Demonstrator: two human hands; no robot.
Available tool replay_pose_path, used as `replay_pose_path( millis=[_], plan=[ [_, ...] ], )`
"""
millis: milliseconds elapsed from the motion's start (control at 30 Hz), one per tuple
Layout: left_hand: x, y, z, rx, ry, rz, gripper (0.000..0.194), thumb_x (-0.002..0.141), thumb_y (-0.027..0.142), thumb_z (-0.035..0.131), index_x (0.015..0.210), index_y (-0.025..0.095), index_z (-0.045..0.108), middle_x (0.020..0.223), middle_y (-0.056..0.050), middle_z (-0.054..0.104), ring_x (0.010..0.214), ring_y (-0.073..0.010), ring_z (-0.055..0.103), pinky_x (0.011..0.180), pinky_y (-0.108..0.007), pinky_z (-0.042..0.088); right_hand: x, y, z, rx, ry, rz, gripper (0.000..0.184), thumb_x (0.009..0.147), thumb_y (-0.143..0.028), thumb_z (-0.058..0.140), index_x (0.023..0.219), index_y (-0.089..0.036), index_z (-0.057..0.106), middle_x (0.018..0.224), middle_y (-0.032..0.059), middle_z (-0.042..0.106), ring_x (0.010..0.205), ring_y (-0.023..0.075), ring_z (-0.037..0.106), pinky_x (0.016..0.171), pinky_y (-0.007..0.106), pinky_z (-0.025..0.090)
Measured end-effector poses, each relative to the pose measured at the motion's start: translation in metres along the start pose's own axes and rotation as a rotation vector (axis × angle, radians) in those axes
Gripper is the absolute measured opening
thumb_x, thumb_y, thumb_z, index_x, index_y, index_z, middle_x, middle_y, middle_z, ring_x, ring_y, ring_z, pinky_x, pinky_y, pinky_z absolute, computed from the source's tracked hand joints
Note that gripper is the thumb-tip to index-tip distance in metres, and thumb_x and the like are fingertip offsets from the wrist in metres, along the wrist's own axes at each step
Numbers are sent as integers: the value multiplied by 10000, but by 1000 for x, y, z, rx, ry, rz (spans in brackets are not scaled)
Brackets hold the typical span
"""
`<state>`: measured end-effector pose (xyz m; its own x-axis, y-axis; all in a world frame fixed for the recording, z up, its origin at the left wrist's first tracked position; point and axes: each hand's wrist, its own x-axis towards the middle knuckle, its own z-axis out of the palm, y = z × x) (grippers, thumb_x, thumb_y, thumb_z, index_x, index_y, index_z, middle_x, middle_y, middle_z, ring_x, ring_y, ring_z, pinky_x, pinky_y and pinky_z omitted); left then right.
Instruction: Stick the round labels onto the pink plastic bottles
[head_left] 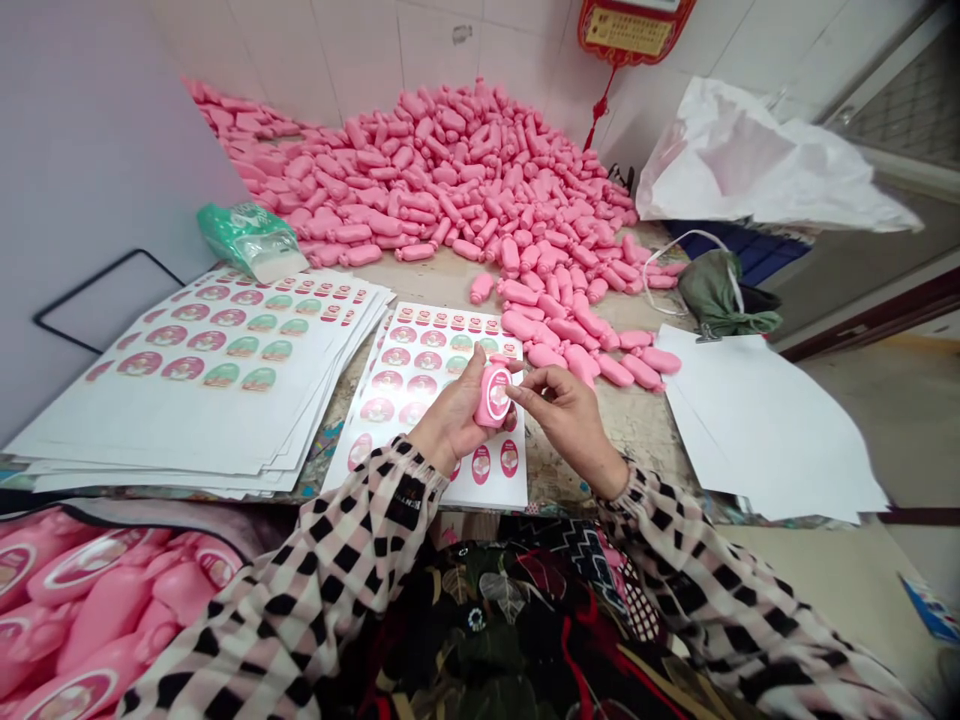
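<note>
My left hand (pixel 454 408) is wrapped round a small pink plastic bottle (pixel 486 410), held above the table with its front turned toward my right side. An oval pink-and-white label (pixel 499 392) lies on the bottle's front. The thumb and forefinger of my right hand (pixel 564 412) are pinched together at the label's right edge; whether they grip the label or only press it, I cannot make out. Beneath both hands lies a sheet of stickers (pixel 382 385) with rows of pink and green labels, partly hidden by my left hand and sleeve.
A big heap of unlabelled pink bottles (pixel 465 170) covers the back of the table. Sticker sheets are stacked (pixel 187 410) at left, near a green packet (pixel 251 240). White sheets (pixel 765 420) and a dark green pouch (pixel 724 290) lie at right. Labelled bottles (pixel 112 610) fill a bag at lower left.
</note>
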<state>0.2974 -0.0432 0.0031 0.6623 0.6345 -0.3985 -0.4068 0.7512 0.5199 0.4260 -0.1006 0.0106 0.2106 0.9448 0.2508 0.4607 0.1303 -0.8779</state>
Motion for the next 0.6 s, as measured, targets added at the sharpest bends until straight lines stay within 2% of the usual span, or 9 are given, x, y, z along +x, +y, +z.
replay_pose_path(
  millis=[233,600],
  plan=[
    [3,-3,-3,5,-50,26,518,841,570,387,1022,141,614,603,-9,534,450,-86,488,463,-230,457,0,-1,0,8,-6,16,230,746,-409,636,674,-197,586,659,-11,591,566,118,513,549,258,388],
    [5,-6,-4,14,-74,57,515,825,578,420,1034,143,600,665,-27,559,519,-114,535,473,-239,450,0,5,0,-28,0,6,235,744,-424,637,689,-198,601,703,2,606,606,129,510,583,269,406]
  ],
)
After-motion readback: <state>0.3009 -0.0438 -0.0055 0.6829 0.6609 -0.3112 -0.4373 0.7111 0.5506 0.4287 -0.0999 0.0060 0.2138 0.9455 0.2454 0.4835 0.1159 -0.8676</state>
